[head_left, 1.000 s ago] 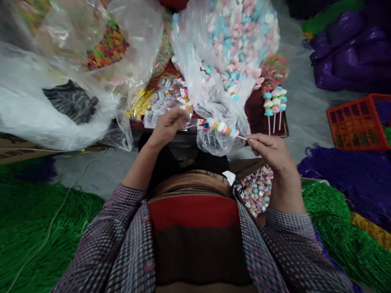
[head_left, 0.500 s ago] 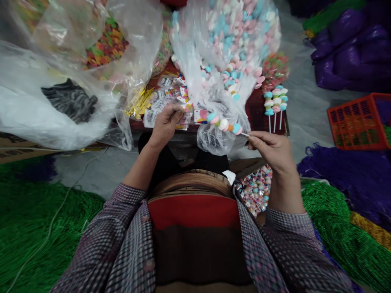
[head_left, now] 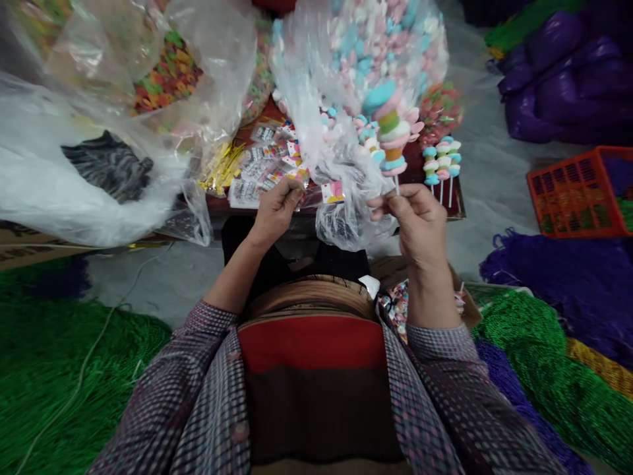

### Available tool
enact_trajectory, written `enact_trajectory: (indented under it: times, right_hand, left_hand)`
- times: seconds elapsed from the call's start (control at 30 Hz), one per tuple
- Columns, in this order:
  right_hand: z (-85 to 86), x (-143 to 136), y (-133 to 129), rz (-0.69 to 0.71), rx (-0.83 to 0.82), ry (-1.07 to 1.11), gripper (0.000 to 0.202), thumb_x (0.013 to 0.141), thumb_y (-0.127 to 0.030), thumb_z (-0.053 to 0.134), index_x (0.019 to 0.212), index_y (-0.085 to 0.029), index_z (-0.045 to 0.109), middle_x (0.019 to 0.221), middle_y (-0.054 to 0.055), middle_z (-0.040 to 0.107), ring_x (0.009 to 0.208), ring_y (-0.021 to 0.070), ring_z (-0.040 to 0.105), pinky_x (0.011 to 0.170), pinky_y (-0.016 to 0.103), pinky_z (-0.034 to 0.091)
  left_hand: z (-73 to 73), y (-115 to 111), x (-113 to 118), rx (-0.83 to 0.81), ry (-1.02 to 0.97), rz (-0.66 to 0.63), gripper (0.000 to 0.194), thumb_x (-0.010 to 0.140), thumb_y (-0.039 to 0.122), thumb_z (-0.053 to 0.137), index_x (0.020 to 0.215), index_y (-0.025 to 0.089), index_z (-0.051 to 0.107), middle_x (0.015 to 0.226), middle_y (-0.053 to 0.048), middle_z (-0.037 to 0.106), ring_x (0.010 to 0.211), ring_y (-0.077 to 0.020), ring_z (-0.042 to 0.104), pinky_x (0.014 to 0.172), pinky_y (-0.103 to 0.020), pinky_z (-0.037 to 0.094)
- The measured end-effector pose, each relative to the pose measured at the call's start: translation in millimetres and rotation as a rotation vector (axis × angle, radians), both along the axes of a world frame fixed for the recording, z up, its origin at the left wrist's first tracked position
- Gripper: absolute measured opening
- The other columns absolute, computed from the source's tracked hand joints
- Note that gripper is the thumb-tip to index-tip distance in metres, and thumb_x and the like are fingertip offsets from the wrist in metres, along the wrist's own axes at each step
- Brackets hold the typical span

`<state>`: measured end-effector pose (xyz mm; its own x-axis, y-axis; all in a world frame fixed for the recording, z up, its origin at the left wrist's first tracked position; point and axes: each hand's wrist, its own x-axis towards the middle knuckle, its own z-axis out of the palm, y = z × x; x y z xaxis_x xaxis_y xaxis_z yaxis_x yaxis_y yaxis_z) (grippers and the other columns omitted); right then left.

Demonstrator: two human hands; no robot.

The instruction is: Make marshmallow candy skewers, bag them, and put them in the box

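My right hand (head_left: 420, 214) pinches the lower end of a stick with a candy skewer (head_left: 391, 128) on it, upright, its pink, blue, white, green and orange pieces towards the camera. My left hand (head_left: 277, 210) is closed at the fingertips on the end of a small clear bag (head_left: 314, 196), whose pink and yellow printed part (head_left: 333, 192) points right. Beyond my left hand lie several printed clear packets (head_left: 247, 191) and gold twist ties (head_left: 221, 170). Finished-looking skewers (head_left: 442, 160) lie at the table's right edge.
Large bags of marshmallows (head_left: 366, 39) and gummy rings (head_left: 168, 76) fill the back of the table (head_left: 457, 206). White plastic with a dark object (head_left: 109, 165) is at left. An orange crate (head_left: 568, 198) stands right; green strands (head_left: 524, 336) lie below it.
My right hand has moved left and turned the skewer from lying sideways to upright. My left hand has shifted slightly right and down, and the small bag's printed part has moved slightly right.
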<state>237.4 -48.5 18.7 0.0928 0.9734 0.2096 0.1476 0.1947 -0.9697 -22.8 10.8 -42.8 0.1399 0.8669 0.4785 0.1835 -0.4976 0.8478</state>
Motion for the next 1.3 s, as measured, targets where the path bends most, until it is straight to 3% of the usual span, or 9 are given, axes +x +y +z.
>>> enact_trajectory:
  times: [0.13, 0.4, 0.57, 0.7, 0.83, 1.07, 1.17, 1.3]
  right_hand:
    - [-6.5, -33.0, 11.3, 0.001, 0.052, -0.074, 0.03, 0.098, -0.056, 0.062, 0.094, -0.026, 0.062, 0.084, -0.002, 0.074, 0.081, 0.0152, 0.072, 0.085, 0.034, 0.059]
    - [-5.1, -44.2, 11.1, -0.046, 0.174, -0.435, 0.031, 0.102, -0.053, 0.055, 0.092, -0.025, 0.065, 0.083, -0.001, 0.069, 0.08, 0.0158, 0.065, 0.079, 0.032, 0.052]
    - [-6.1, -47.5, 11.0, 0.039, 0.06, -0.271, 0.032, 0.102, -0.053, 0.054, 0.091, -0.025, 0.063, 0.077, -0.003, 0.07, 0.068, 0.0132, 0.063, 0.073, 0.03, 0.052]
    - [-6.4, -48.0, 10.4, -0.029, 0.079, -0.283, 0.031, 0.1, -0.055, 0.059, 0.091, -0.026, 0.064, 0.081, -0.002, 0.074, 0.075, 0.0145, 0.066, 0.079, 0.032, 0.053]
    - [-8.9, -46.5, 13.1, 0.011, 0.017, -0.179, 0.033, 0.098, -0.057, 0.059, 0.091, -0.025, 0.064, 0.083, -0.002, 0.076, 0.079, 0.0149, 0.067, 0.081, 0.033, 0.052]
    - [-17.6, -41.6, 16.6, 0.031, -0.099, -0.088, 0.04, 0.089, -0.064, 0.069, 0.085, -0.025, 0.064, 0.068, -0.004, 0.064, 0.065, 0.0118, 0.057, 0.065, 0.027, 0.048]
    - [-17.4, -47.2, 14.0, 0.174, -0.222, 0.08, 0.044, 0.089, -0.068, 0.067, 0.089, -0.025, 0.06, 0.061, -0.006, 0.059, 0.052, 0.0091, 0.053, 0.047, 0.022, 0.038]
    - [-16.9, -56.4, 9.7, 0.398, -0.329, 0.232, 0.048, 0.086, -0.069, 0.07, 0.091, -0.024, 0.056, 0.076, -0.003, 0.069, 0.059, 0.0099, 0.069, 0.038, 0.017, 0.032]
  left_hand:
    - [-1.1, -4.8, 6.2, 0.013, 0.01, -0.023, 0.037, 0.102, 0.055, 0.052, 0.088, 0.023, 0.063, 0.074, 0.0, 0.061, 0.067, -0.012, 0.055, 0.066, -0.027, 0.048]
    - [-3.4, -3.2, -1.7, 0.151, 0.239, 0.01, 0.037, 0.106, 0.049, 0.044, 0.09, 0.022, 0.065, 0.08, -0.003, 0.068, 0.078, -0.0166, 0.063, 0.075, -0.031, 0.049]
    - [-2.9, -3.5, -3.0, 0.215, 0.4, 0.098, 0.04, 0.107, 0.046, 0.038, 0.092, 0.023, 0.066, 0.085, -0.005, 0.07, 0.085, -0.0194, 0.064, 0.079, -0.034, 0.046]
    - [-2.3, -6.2, -2.1, 0.246, 0.508, 0.166, 0.038, 0.108, 0.043, 0.038, 0.097, 0.023, 0.068, 0.09, -0.005, 0.07, 0.09, -0.0213, 0.064, 0.085, -0.037, 0.044]
    - [-1.5, -8.0, -0.1, 0.289, 0.6, 0.189, 0.035, 0.107, 0.038, 0.039, 0.097, 0.023, 0.068, 0.086, -0.004, 0.065, 0.088, -0.0211, 0.06, 0.088, -0.038, 0.042]
    - [0.5, -8.2, 1.6, 0.267, 0.534, 0.238, 0.031, 0.107, 0.037, 0.04, 0.097, 0.023, 0.065, 0.088, -0.004, 0.068, 0.088, -0.0204, 0.061, 0.085, -0.036, 0.043]
    - [2.4, -7.1, 3.0, 0.239, 0.449, 0.151, 0.036, 0.108, 0.043, 0.037, 0.095, 0.023, 0.065, 0.086, -0.004, 0.069, 0.086, -0.019, 0.063, 0.079, -0.034, 0.045]
    - [-4.0, -5.0, 4.8, 0.204, 0.42, 0.069, 0.04, 0.107, 0.048, 0.036, 0.099, 0.023, 0.067, 0.092, -0.006, 0.072, 0.095, -0.0212, 0.066, 0.086, -0.035, 0.048]
